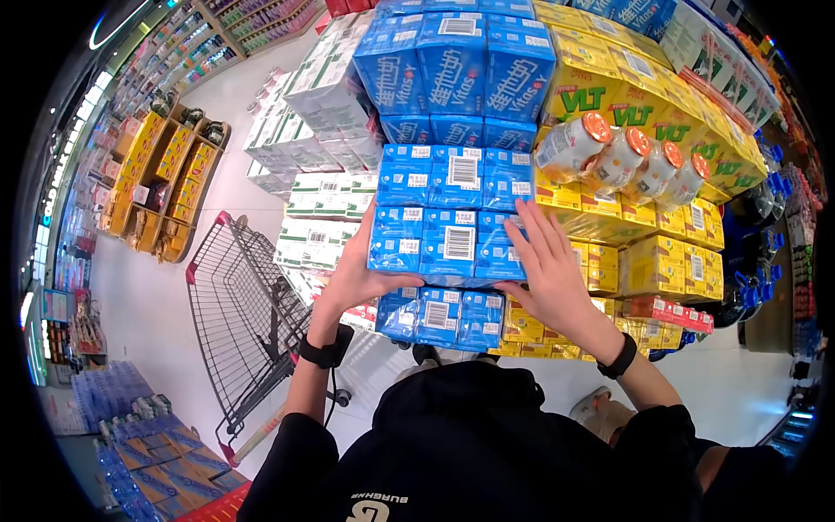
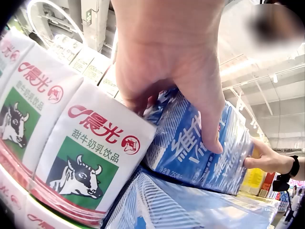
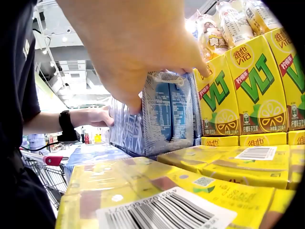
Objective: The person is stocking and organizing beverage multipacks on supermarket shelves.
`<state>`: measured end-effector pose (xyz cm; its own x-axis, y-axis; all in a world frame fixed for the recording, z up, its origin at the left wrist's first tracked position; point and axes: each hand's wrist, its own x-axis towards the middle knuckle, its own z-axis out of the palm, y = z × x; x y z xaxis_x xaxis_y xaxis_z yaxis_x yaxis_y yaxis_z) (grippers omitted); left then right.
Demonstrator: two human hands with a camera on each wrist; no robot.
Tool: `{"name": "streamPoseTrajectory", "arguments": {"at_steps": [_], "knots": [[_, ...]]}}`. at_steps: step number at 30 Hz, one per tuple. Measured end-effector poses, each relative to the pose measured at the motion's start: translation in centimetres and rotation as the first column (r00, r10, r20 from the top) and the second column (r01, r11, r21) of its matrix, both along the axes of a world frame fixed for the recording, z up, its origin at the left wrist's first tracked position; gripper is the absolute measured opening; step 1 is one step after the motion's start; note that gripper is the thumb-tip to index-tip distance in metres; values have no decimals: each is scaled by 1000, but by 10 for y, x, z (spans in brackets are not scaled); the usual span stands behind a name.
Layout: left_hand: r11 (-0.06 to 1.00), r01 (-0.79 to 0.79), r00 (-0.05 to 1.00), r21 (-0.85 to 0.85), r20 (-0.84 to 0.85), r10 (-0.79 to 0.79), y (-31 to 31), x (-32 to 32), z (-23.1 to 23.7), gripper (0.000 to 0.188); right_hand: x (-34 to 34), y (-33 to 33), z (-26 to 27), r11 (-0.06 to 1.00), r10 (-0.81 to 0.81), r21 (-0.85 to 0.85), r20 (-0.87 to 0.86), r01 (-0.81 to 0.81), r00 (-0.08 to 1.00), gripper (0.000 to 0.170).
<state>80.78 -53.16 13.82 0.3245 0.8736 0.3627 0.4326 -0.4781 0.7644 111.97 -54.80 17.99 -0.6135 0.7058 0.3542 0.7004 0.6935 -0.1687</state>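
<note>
A plastic-wrapped pack of blue Vitasoy drink cartons [image 1: 400, 248] lies between both hands, on top of other blue packs. My left hand [image 1: 355, 274] grips its left side, with the thumb [image 2: 210, 136] across the printed front and the fingers tucked behind, mostly hidden. On the opposite side my right hand [image 1: 557, 278] holds the pack, fingers spread over the top edge and thumb [image 3: 132, 102] against the front. A similar blue pack [image 1: 409, 170] sits directly behind, and another [image 1: 396, 313] shows lower down in front.
White milk-drink cartons [image 2: 81, 157] with a cow picture stand close on the left. Yellow VLT lemon tea packs [image 3: 233, 90] fill the right side, with wrapped orange-capped bottles [image 1: 626, 161] above. A wire shopping cart [image 1: 248, 304] is parked on the floor at left.
</note>
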Motion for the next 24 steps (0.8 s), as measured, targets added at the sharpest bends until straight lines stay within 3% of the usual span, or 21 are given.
{"name": "streamPoseTrajectory", "arguments": {"at_steps": [1, 2, 5, 9, 10, 13, 16, 19, 22, 24], "knots": [[1000, -7, 1000, -11, 14, 7, -2, 1, 1, 131, -1, 0, 3, 1000, 0, 1, 22, 0, 1000, 91], [991, -24, 994, -134, 105, 38, -6, 2, 1, 134, -2, 0, 7, 1000, -4, -5, 32, 4, 999, 93], [990, -144, 988, -4, 51, 144, -12, 4, 9, 138, -8, 1, 21, 1000, -22, -21, 61, 23, 998, 99], [991, -72, 956, 113, -277, 101, -7, 4, 34, 133, -20, 7, 27, 1000, -25, -13, 112, 27, 993, 104], [996, -40, 968, 77, -245, 58, -3, 3, 36, 127, -21, 9, 27, 1000, -21, 7, 123, 21, 992, 105], [982, -13, 944, 188, -321, 74, 0, 4, 38, 126, -21, 11, 23, 1000, -13, -5, 97, 14, 995, 105], [993, -30, 964, 117, -260, 60, -1, 3, 35, 125, -21, 14, 21, 1000, 4, -12, 71, -3, 997, 106], [992, -79, 937, 99, -334, 108, -6, 5, 39, 124, -21, 13, 22, 1000, 9, -13, 59, -8, 998, 107], [940, -62, 804, 335, -541, 246, -15, 15, 56, 124, -25, 11, 25, 1000, -4, -5, 98, 5, 995, 108], [947, -7, 753, 322, -621, 217, -15, 26, 59, 124, -30, 11, 27, 1000, -4, -14, 118, 6, 993, 108]]}}
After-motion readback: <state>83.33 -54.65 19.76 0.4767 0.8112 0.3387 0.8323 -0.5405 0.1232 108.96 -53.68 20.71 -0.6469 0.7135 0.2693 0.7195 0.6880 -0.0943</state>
